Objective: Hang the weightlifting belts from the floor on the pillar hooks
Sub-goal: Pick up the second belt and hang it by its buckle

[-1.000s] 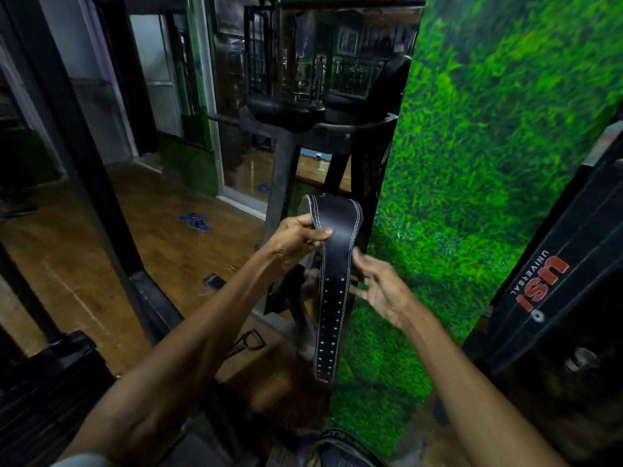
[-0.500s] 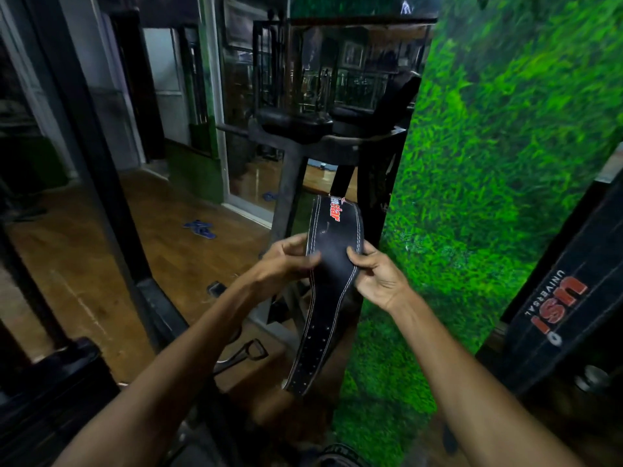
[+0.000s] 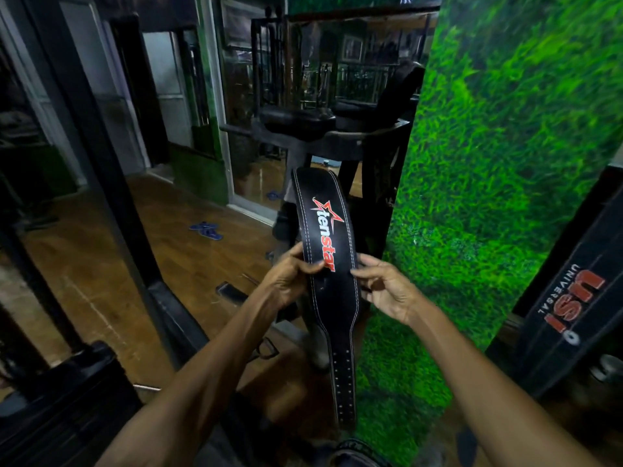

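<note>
A black leather weightlifting belt with white stitching and a red "tenstar" logo is held upright in front of me. Its wide part is up and its narrow punched end hangs down. My left hand pinches the belt's left edge, thumb across the front. My right hand holds the right edge with its fingertips. The pillar, covered in green artificial grass, stands just right of the belt. No hook shows in this view. A second black belt marked "USI Universal" hangs at the far right.
A black gym machine with pads stands right behind the belt. A dark slanted frame bar crosses the left side. Blue slippers lie on the wooden floor. Another dark object lies at the bottom edge.
The belt has been turned and raised, so its logo side now faces me. My right hand has come from free beside the belt to holding its right edge.
</note>
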